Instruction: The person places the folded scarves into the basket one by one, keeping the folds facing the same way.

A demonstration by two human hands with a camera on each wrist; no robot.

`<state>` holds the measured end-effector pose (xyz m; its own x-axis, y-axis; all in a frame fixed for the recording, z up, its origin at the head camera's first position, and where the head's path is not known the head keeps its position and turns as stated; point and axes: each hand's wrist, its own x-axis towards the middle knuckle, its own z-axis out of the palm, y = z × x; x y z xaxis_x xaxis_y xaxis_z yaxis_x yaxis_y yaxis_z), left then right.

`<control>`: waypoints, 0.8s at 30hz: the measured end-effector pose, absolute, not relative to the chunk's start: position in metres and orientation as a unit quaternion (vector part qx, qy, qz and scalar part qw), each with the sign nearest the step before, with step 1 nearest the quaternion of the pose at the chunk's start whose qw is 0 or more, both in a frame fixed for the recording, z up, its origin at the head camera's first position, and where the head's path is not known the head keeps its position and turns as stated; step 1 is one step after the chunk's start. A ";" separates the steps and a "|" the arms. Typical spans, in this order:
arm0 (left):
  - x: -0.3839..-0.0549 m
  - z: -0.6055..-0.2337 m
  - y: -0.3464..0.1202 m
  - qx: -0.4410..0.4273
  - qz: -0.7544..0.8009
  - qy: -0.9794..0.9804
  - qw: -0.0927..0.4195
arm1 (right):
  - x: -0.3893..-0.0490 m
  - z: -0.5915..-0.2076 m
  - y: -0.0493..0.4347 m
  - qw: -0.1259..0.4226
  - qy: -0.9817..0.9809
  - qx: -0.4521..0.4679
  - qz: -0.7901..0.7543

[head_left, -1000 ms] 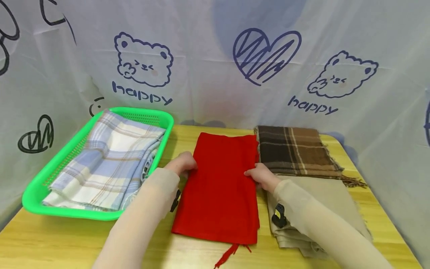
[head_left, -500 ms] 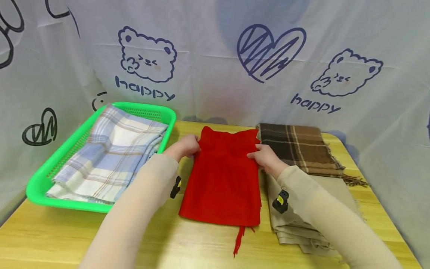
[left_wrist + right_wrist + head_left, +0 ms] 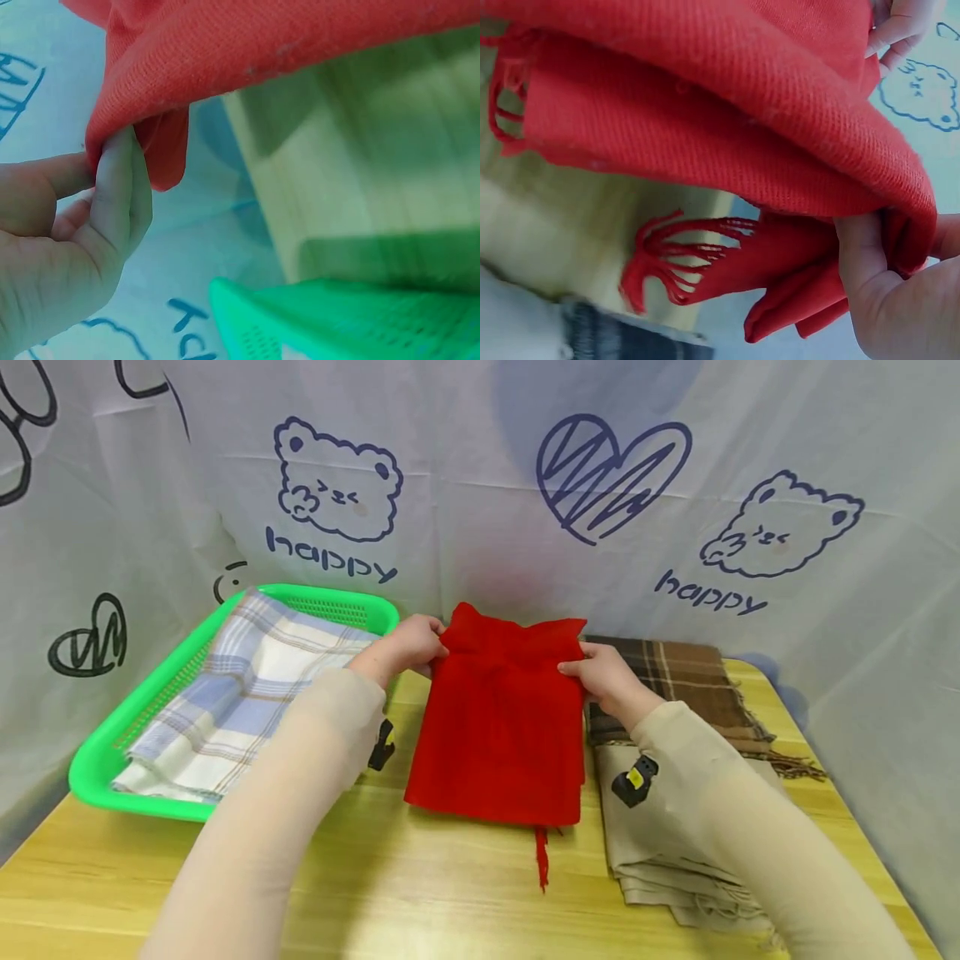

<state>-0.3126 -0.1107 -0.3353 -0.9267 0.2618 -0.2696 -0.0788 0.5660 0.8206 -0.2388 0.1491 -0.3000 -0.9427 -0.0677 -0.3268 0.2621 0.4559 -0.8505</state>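
Observation:
A folded red scarf (image 3: 501, 735) with fringe hangs between both hands, lifted off the table in the head view. My left hand (image 3: 408, 647) pinches its left edge near the top, thumb and fingers on either side of the cloth, as the left wrist view shows with the hand (image 3: 82, 217) at the fold. On the opposite edge, my right hand (image 3: 609, 677) pinches the scarf at about the same height. In the right wrist view the fingers go under the layered cloth (image 3: 727, 112), and loose fringe (image 3: 679, 255) dangles below.
To the left stands a green basket (image 3: 90, 781) holding a folded blue and white plaid scarf (image 3: 255, 681). At the right, a brown plaid scarf (image 3: 690, 681) lies behind a folded beige scarf (image 3: 652, 827) on the wooden table (image 3: 450, 893). A printed cloth (image 3: 465, 510) hangs behind.
Both hands have raised the red scarf from the table and moved it away, toward the back cloth. Its top edge now sags between the hands. The basket and other scarves stay put.

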 end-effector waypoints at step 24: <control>-0.262 -0.187 -0.173 0.012 0.379 0.906 0.187 | -0.254 -0.220 0.070 0.146 0.792 0.026 -0.592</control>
<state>-0.2620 -0.1730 -0.1870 -0.9300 0.1626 -0.3295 -0.1201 0.7129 0.6909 -0.2543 0.0702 -0.2197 -0.9560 -0.1313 -0.2623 0.2145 0.2971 -0.9304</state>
